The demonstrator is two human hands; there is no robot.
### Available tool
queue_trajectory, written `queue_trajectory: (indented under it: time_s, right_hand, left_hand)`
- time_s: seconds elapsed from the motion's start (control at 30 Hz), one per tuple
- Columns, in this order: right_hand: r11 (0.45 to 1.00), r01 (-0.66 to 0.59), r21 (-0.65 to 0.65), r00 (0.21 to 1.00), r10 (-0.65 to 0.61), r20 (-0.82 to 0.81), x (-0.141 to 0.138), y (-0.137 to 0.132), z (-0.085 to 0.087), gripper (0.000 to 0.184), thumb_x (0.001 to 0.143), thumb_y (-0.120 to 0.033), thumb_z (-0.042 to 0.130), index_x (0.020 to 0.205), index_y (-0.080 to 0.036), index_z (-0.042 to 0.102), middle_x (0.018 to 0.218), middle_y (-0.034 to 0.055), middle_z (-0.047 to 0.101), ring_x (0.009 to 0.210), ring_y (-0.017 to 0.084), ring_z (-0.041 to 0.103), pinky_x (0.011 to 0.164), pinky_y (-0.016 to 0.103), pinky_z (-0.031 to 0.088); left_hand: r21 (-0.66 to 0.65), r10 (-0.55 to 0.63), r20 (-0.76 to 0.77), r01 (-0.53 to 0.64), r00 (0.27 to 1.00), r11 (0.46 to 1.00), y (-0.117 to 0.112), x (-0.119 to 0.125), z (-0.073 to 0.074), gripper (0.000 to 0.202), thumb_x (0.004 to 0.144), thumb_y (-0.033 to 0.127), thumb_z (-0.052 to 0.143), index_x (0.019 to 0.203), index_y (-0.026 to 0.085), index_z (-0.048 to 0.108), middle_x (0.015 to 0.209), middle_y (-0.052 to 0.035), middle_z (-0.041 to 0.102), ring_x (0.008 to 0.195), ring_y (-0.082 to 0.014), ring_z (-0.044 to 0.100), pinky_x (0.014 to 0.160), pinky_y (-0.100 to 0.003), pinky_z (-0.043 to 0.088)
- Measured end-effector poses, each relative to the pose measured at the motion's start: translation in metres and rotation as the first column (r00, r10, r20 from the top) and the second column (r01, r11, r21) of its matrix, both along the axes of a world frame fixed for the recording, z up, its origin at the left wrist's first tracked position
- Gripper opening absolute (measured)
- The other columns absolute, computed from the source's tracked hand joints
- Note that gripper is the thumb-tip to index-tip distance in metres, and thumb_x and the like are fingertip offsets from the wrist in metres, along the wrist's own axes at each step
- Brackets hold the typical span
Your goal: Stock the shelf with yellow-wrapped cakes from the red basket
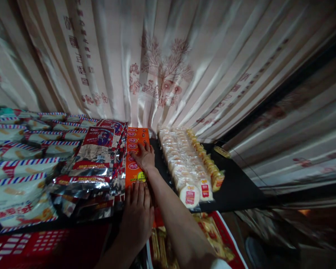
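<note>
A long orange snack box (pixel 135 149) lies on the dark shelf (pixel 238 186) between silver foil packets and rows of white round cakes. My right hand (pixel 144 157) rests flat on the box's far half, fingers stretched out. My left hand (pixel 137 215) lies flat with its fingers together at the box's near end, touching it. Neither hand grips anything.
Silver-and-red foil packets (pixel 96 157) are stacked left of the box. Blue-striped white packets (pixel 19 168) fill the far left. Wrapped round cakes (pixel 184 168) lie in rows to the right. A draped cream curtain (pixel 168 67) hangs behind. A red crate (pixel 221 235) with snacks sits below.
</note>
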State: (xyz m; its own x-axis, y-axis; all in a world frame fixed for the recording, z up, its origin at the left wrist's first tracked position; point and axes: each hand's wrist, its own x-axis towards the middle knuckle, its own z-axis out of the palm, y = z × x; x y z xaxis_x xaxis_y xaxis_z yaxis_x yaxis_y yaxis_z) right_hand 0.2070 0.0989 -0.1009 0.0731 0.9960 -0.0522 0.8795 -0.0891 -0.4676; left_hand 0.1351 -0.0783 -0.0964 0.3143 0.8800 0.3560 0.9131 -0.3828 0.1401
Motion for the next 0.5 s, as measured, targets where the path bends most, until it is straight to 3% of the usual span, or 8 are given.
queue_trajectory:
  time_s: [0.2, 0.3, 0.4, 0.5]
  right_hand:
    - [0.989, -0.032, -0.143, 0.989, 0.053, 0.141, -0.003, 0.002, 0.01, 0.068, 0.087, -0.064, 0.035, 0.145, -0.03, 0.029, 0.157, 0.007, 0.017, 0.143, 0.031, 0.011, 0.112, 0.048, 0.011]
    - [0.978, -0.047, -0.201, 0.972, 0.091, 0.216, -0.005, 0.004, 0.021, 0.069, 0.087, -0.064, 0.033, 0.145, -0.026, 0.03, 0.157, 0.01, 0.016, 0.144, 0.032, 0.005, 0.112, 0.052, 0.004]
    - [0.987, -0.093, -0.133, 0.951, 0.128, 0.283, -0.009, 0.007, 0.031, 0.07, 0.086, -0.061, 0.038, 0.143, -0.02, 0.035, 0.157, 0.0127, 0.014, 0.144, 0.034, 0.001, 0.112, 0.052, 0.002]
    - [0.978, -0.183, -0.098, 0.951, 0.202, 0.236, -0.013, 0.009, 0.034, 0.061, 0.089, -0.05, 0.041, 0.144, -0.025, 0.033, 0.156, 0.007, 0.018, 0.144, 0.031, 0.006, 0.112, 0.049, 0.01]
  left_hand:
    - [-0.051, 0.031, 0.023, -0.029, 0.999, 0.998, 0.0, 0.004, 0.0, 0.05, 0.085, 0.038, 0.047, 0.125, 0.009, 0.056, 0.132, -0.0151, 0.055, 0.126, -0.0309, 0.046, 0.107, -0.048, 0.031]
    - [-0.062, 0.057, 0.031, -0.055, 0.998, 0.997, 0.0, 0.005, 0.001, 0.051, 0.083, 0.038, 0.049, 0.124, 0.009, 0.057, 0.132, -0.0155, 0.056, 0.126, -0.0309, 0.046, 0.108, -0.049, 0.031]
    - [-0.067, 0.045, 0.035, -0.042, 0.998, 0.997, 0.001, 0.005, 0.003, 0.051, 0.083, 0.038, 0.05, 0.124, 0.008, 0.058, 0.131, -0.0165, 0.056, 0.126, -0.0311, 0.046, 0.108, -0.049, 0.031]
    - [-0.064, 0.032, 0.038, -0.03, 0.999, 0.997, 0.001, 0.004, 0.004, 0.051, 0.083, 0.038, 0.05, 0.122, 0.007, 0.059, 0.131, -0.0172, 0.056, 0.125, -0.0317, 0.046, 0.107, -0.05, 0.031]
